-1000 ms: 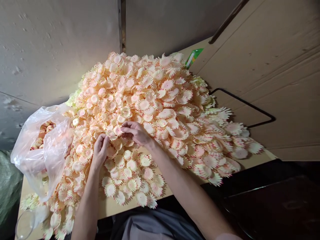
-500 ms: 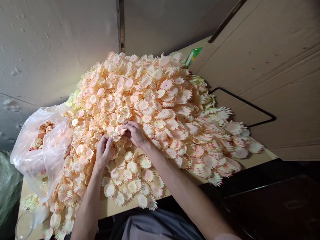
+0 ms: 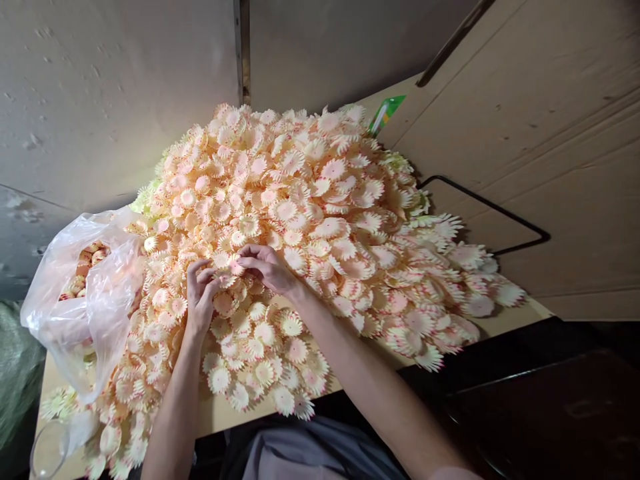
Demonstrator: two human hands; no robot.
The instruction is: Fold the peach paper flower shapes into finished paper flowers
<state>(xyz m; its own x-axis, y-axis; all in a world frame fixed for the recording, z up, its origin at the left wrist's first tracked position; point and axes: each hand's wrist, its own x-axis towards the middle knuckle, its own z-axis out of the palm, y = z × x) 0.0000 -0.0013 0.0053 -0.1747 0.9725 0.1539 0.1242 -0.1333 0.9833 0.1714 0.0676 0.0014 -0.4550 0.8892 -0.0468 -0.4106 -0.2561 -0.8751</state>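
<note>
On the pale bench [image 3: 215, 415] sits a big heap of frilly flowers [image 3: 295, 212]. Near its front, the right hand [image 3: 270, 268] seems to pinch one flower [image 3: 235, 267]; the left hand [image 3: 201, 297] curls beside it, its grip I can't tell. Handling one flower seems the step; next needs gentle fingers

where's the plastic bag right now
In the head view, the plastic bag is on the left side, beside the pale flower heap and left of the left hand.
</note>
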